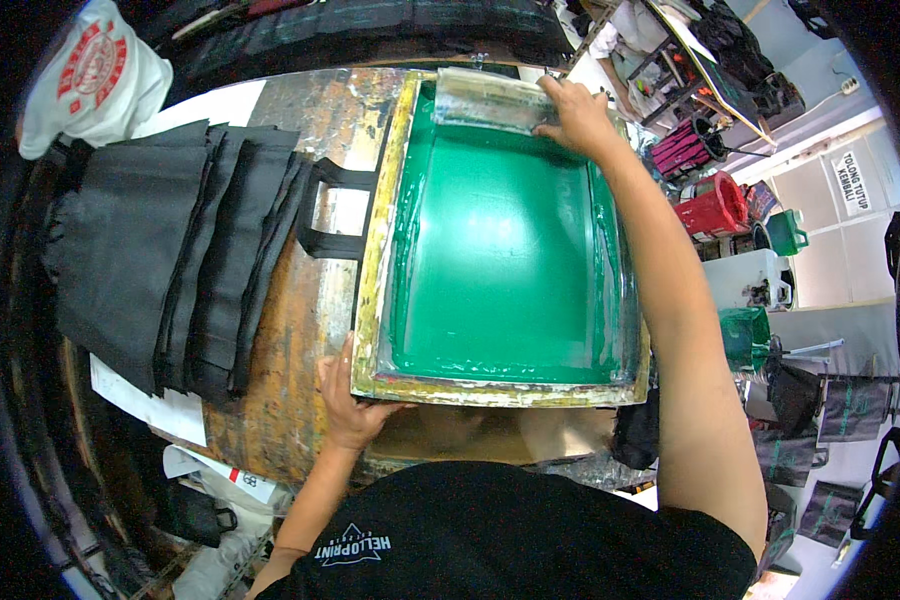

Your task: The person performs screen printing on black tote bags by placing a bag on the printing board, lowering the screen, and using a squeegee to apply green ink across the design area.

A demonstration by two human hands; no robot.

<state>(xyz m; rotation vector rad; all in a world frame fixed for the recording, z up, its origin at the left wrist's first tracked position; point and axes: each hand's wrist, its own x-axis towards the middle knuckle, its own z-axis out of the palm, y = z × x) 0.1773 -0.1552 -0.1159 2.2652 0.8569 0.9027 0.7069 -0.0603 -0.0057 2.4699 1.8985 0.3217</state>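
A screen printing frame (368,300) with a worn, yellowish wooden border lies on the table before me, its mesh coated in green ink. At the frame's far end, my right hand (577,115) is closed on a wide squeegee (490,100), whose pale, ink-stained blade spans much of the frame's width. My left hand (350,405) grips the near left corner of the frame, thumb along the near edge. Under the frame's left side lies a black fabric bag (332,243), only its handle straps showing.
Stacked black fabric pieces (145,230) lie to the left on the paint-stained table (280,400). A white plastic bag (95,80) sits at the far left. A red bucket (712,207) and a green container (745,338) stand to the right, near hanging printed black bags (850,410).
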